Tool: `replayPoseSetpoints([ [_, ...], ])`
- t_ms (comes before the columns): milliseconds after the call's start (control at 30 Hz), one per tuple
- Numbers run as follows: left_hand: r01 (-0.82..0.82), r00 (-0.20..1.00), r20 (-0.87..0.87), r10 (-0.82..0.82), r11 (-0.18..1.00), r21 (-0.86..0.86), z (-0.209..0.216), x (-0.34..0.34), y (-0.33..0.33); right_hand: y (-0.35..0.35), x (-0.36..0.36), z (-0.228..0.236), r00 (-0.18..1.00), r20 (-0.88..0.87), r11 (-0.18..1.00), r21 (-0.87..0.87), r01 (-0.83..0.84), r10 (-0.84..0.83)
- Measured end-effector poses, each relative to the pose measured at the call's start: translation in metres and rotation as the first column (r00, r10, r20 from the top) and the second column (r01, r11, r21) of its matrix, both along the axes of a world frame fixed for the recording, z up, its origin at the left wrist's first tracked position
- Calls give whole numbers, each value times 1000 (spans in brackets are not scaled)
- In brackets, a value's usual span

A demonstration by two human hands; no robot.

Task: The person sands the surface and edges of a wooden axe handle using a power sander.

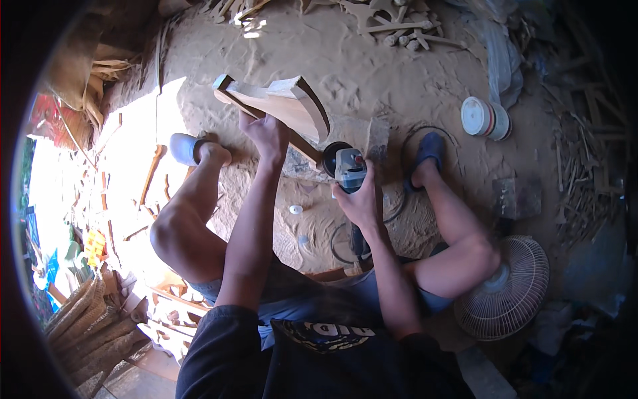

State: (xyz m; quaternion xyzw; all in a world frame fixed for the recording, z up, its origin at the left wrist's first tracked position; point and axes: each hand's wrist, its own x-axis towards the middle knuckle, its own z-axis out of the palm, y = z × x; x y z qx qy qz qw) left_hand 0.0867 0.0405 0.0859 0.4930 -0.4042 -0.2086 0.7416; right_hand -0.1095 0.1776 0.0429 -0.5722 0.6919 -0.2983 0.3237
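My left hand (266, 138) is closed around the bar of a curved wooden piece (282, 110), perhaps a furniture part. It has a broad pale face and darker edges, and is held raised and tilted above the dusty ground. In my right hand (362, 203) is an angle grinder (350, 167) with a grey-blue body, gripped near its head. The grinder's dark round disc (334, 158) is at the lower right end of the wood; whether they touch I cannot tell. Under them lies a flat block (309, 163) on the ground.
A standing fan's round cage (508, 289) is by my right knee. A white bucket (485, 118) lies at the right. A dark cable (404, 206) loops near my right foot. Wood scraps (405, 30) pile up at the far side; sticks (154, 174) lie at the left.
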Motion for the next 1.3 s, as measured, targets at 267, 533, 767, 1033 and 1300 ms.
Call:
replayPoseSetpoints([
  [267,41,998,55,-43,999,24,-4,2,-4,2,3,7,993,-119,1000,-15,-7,5],
  [533,50,999,2,-50,998,40,-4,3,1,2,3,5,1000,-1,999,43,-3,4],
  [767,53,998,30,-54,998,42,-1,-2,1,7,3,13,992,-125,994,113,-13,27],
  [1033,20,994,-105,0,982,190,-38,41,-7,10,-13,5,990,-14,980,137,141,-140],
  [1300,-272,774,-434,462,861,430,-95,67,7,11,-14,20,994,-75,986,136,91,-82],
])
